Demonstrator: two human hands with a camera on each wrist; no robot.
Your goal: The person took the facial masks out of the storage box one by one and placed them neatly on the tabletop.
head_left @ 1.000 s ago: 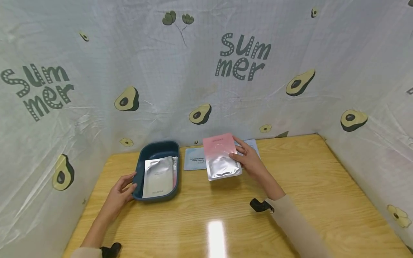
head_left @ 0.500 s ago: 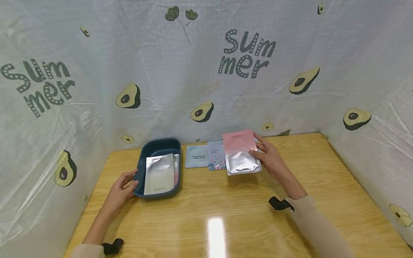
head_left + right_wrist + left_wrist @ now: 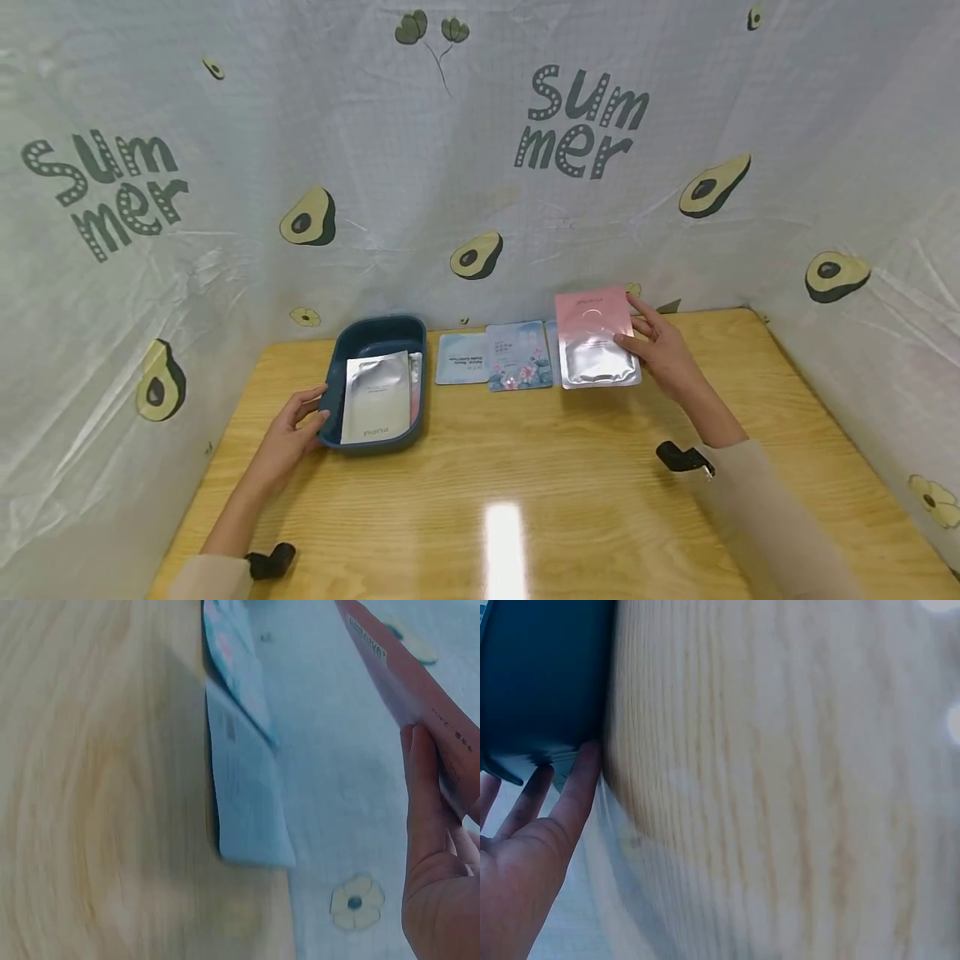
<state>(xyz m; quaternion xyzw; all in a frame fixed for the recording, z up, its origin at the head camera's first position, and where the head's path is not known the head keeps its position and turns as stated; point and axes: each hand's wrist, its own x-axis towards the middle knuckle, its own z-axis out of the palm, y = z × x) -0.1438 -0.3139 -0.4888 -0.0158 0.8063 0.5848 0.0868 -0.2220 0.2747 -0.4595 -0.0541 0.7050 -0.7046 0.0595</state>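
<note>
Two hands, well apart. Head view: R hand (image 3: 663, 354) pinches the pink/silver pkt (image 3: 596, 335) by its R side, thumb on the front. Key relation: pkt is just L of & slightly beyond the R hand, held over the row's R end, partly hiding a third pkt (image 3: 552, 346); its long axis looks approx. near-to-far. R hand is by far the nearer. Going L: flower pkt (image 3: 519, 356), pale blue pkt (image 3: 461, 358), then the blue tray (image 3: 378, 332) w/ a silver pkt (image 3: 377, 398) in it. L hand (image 3: 288, 429) is at the tray's L side. Surface (image 3: 487, 467) is wood; more of it shows in front & to the R, while the cloth (image 3: 420, 200) right behind the row prob. makes that side tight.

L wrist view: L hand's fingers look fairly straight, touching the tray's outer wall; no pinch visible.

R wrist view: pink/silver pkt is tilted in the R hand, clear of the third pkt, which lies by the cloth.
</note>
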